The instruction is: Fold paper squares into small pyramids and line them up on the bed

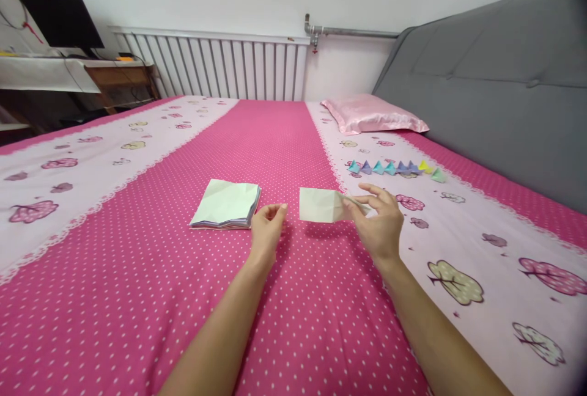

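A pale, creased sheet of paper (317, 205) is pinched between the thumb and fingers of my right hand (380, 222). It juts out to the left above the bedspread, with a fold line near its right part; the end inside my fingers is partly hidden. My left hand (267, 232) is closed, thumb against the fingertips, with nothing visible in it and a gap between it and the sheet. Just left of that hand lies a stack of square paper (227, 201), pale green on top with other colours along its edge.
A row of small folded paper pieces (389, 168) in blue, purple, yellow and green sits at the right. Behind them are a pink pillow (373, 115) and a grey headboard (481, 72). A radiator (220, 66) and a desk with a monitor (62, 20) stand beyond the bed.
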Motion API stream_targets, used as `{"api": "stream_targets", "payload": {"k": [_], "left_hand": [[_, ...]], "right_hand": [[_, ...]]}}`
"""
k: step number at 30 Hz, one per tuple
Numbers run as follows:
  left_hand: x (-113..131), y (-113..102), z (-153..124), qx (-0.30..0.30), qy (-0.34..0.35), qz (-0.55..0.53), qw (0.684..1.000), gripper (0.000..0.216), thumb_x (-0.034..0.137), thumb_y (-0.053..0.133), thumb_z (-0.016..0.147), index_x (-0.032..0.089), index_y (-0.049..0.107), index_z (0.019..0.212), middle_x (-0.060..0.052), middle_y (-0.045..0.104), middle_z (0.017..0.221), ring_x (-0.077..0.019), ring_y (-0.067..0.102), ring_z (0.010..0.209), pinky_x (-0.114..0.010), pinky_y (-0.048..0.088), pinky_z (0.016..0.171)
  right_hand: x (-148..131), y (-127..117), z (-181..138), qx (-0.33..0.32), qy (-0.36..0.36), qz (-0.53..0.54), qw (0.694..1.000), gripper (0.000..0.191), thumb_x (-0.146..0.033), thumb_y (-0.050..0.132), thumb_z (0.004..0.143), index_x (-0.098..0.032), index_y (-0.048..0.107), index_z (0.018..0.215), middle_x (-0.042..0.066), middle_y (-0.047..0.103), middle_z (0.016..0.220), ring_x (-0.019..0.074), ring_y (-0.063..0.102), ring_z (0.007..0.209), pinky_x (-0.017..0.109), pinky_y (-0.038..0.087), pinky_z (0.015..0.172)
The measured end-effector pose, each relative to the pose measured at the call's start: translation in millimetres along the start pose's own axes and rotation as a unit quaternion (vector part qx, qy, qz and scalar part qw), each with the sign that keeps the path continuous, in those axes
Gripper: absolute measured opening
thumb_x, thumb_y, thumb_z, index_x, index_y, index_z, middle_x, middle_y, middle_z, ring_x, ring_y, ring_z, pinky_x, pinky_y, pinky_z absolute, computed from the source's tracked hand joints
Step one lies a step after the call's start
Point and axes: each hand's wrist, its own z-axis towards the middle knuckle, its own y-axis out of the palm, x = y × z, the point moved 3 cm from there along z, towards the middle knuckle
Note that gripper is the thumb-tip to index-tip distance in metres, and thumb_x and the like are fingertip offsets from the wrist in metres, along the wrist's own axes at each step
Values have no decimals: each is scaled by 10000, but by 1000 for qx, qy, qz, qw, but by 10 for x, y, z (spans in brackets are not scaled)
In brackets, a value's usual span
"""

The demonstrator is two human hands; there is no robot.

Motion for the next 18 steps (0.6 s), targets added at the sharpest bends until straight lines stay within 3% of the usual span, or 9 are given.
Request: {"api": "stream_targets", "payload": {"k": [1, 3, 5, 7, 10, 13, 18], "left_hand": [[-9, 16, -17, -8, -16, 13, 1000, 337, 437, 666, 648, 120, 614, 751, -41, 609, 666, -94, 543, 526, -221, 425, 534], [-35, 111, -90, -102, -90, -2, 991, 449, 543, 580, 690, 97, 617, 720, -77, 615, 651, -124, 573, 551, -244, 449, 564], [-31, 240, -204, -229, -178, -75, 954, 558, 608, 489, 724, 75, 639, 800, -133, 647, 759, -168, 616, 662, -279, 480, 654], [38, 319, -275, -284, -197, -181, 921, 555, 590, 437, 771, 92, 633, 920, -133, 657, 885, -172, 622, 764, -278, 485, 728], [127, 301, -235, -225, -163, -283, 918, 336, 390, 475, 832, 125, 604, 994, -79, 664, 929, -140, 618, 809, -237, 483, 773], [126, 227, -146, -161, -161, -295, 928, 225, 183, 481, 825, 103, 584, 1008, -72, 668, 926, -130, 623, 824, -225, 488, 796], [108, 176, -113, -187, -138, -281, 931, 201, 151, 485, 821, 119, 603, 980, -69, 672, 951, -143, 627, 852, -251, 495, 816]], "right_hand": [[-27, -10, -15, 18, -18, -16, 1000, 115, -282, 592, 764, -216, 682, 791, 78, 618, 1020, 249, 517, 994, 451, 385, 910], [-103, -4, -65, 33, -69, -34, 996, 112, -242, 576, 775, -234, 680, 815, 71, 632, 1008, 253, 518, 1000, 451, 373, 918], [-198, 35, -137, 14, -138, -37, 990, 130, -201, 584, 764, -262, 682, 826, 49, 648, 1005, 252, 516, 1015, 442, 372, 915], [-290, 91, -217, -29, -208, -33, 977, 174, -169, 597, 747, -294, 685, 828, 15, 665, 1005, 246, 518, 1026, 432, 378, 905], [-375, 177, -309, -111, -281, -24, 953, 279, -114, 562, 750, -334, 683, 871, -40, 672, 1026, 228, 516, 1064, 424, 368, 919], [-385, 228, -332, -171, -305, -12, 937, 354, -76, 509, 778, -350, 670, 931, -74, 672, 1034, 204, 496, 1125, 420, 324, 972], [-330, 239, -271, -192, -303, -33, 933, 360, -105, 505, 802, -375, 648, 990, -84, 643, 1097, 203, 447, 1191, 435, 301, 988]]}}
